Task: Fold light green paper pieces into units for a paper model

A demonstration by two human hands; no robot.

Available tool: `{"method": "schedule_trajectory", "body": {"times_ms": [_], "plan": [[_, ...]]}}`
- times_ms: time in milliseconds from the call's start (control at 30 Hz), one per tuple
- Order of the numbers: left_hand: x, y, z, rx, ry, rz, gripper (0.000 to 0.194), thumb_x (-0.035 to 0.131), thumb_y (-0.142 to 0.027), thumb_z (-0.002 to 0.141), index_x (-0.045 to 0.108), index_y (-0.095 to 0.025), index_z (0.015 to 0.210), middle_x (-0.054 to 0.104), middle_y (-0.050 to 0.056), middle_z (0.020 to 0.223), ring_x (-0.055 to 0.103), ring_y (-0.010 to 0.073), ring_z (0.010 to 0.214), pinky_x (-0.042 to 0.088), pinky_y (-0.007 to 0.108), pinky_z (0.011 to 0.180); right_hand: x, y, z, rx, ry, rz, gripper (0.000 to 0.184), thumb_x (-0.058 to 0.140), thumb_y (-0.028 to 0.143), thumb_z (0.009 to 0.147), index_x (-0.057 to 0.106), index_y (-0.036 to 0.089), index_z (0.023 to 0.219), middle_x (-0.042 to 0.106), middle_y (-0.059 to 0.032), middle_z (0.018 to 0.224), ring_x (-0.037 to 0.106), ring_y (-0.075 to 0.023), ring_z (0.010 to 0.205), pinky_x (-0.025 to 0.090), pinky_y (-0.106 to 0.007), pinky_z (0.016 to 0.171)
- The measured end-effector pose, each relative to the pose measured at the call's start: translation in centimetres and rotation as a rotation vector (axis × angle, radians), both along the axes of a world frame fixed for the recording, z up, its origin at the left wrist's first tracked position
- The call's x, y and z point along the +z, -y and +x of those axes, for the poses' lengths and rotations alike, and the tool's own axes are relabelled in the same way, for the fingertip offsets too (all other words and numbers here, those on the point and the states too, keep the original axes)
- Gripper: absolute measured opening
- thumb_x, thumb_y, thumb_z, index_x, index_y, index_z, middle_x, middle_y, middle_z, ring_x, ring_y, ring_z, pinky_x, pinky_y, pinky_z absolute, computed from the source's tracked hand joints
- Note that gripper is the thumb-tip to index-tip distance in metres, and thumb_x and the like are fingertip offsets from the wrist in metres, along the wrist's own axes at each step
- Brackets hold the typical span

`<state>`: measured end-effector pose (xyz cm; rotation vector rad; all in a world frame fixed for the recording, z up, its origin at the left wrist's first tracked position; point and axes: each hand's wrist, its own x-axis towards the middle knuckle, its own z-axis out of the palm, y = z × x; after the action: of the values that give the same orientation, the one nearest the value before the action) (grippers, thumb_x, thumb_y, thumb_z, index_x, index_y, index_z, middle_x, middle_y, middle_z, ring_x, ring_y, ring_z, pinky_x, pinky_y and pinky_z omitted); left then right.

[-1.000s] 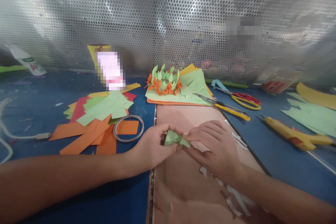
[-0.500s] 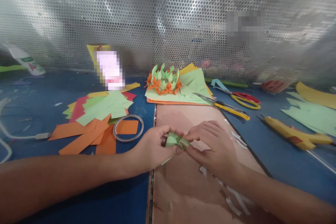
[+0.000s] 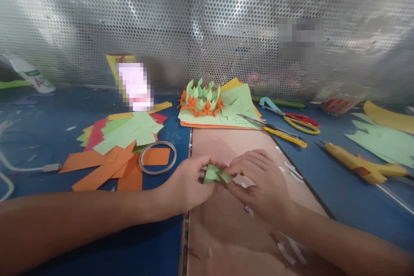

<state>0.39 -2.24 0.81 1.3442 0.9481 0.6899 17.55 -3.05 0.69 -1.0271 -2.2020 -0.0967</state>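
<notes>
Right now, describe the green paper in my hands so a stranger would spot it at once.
Find the brown board that runs between two stretches of blue table. Over it, the left hand and right hand pinch the green paper between them. Unlike the loose green sheets piled to the left, it is small, folded and held.

Flat blue tbl [image 3: 145,246] w/ tan rectangular board [image 3: 223,233]; orange paper strips [image 3: 103,170] L of board, yellow plastic glue gun [image 3: 359,164] R.
</notes>
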Motion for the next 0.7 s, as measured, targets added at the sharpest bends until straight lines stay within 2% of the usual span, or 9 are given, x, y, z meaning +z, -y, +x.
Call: {"method": "schedule_trajectory", "body": {"times_ms": [133, 367, 500, 700], "plan": [[-0.26, 0.08, 0.06, -0.028, 0.03, 0.023, 0.033, 0.063, -0.008, 0.063, 0.057, -0.014, 0.094, 0.068, 0.005, 0.086, 0.065, 0.0168, 0.079, 0.048, 0.026, 0.071, -0.09, 0.14, -0.13, 0.009, -0.002, -0.007, 0.014, 0.06, 0.023, 0.077, 0.057, 0.021, 0.064, 0.064, 0.0021, 0.061, 0.057, -0.0139, 0.06, 0.034, -0.03, 0.063], [-0.43, -0.33, -0.08, 0.006, 0.085, -0.017, 0.031, 0.068, -0.017, 0.064, 0.056, -0.013, 0.093, 0.067, 0.005, 0.086, 0.064, 0.0153, 0.075, 0.046, 0.025, 0.067, 0.17, 0.07, 0.03, 0.014, -0.022, 0.004, 0.003, 0.063, 0.022, 0.075, 0.061, 0.021, 0.078, 0.069, -0.0005, 0.071, 0.059, -0.0166, 0.066, 0.036, -0.032, 0.065], [-0.39, -0.29, -0.13, 0.023, 0.135, -0.015, 0.032, 0.068, -0.016, 0.065, 0.053, -0.015, 0.093, 0.064, 0.001, 0.079, 0.061, 0.0115, 0.067, 0.044, 0.022, 0.061, 0.04, 0.09, 0.21, 0.004, -0.036, -0.022, 0.014, 0.06, 0.015, 0.073, 0.061, 0.021, 0.086, 0.069, -0.0017, 0.078, 0.059, -0.0182, 0.07, 0.037, -0.033, 0.067], [-0.29, -0.27, -0.09, 0.043, 0.12, -0.009, 0.037, 0.067, -0.014, 0.064, 0.048, -0.016, 0.096, 0.061, 0.003, 0.087, 0.06, 0.0129, 0.071, 0.044, 0.024, 0.063, 0.03, 0.13, 0.05, -0.005, -0.043, -0.061, 0.013, 0.057, 0.013, 0.07, 0.059, 0.022, 0.079, 0.067, -0.0009, 0.076, 0.058, -0.0182, 0.07, 0.037, -0.032, 0.066]]}}
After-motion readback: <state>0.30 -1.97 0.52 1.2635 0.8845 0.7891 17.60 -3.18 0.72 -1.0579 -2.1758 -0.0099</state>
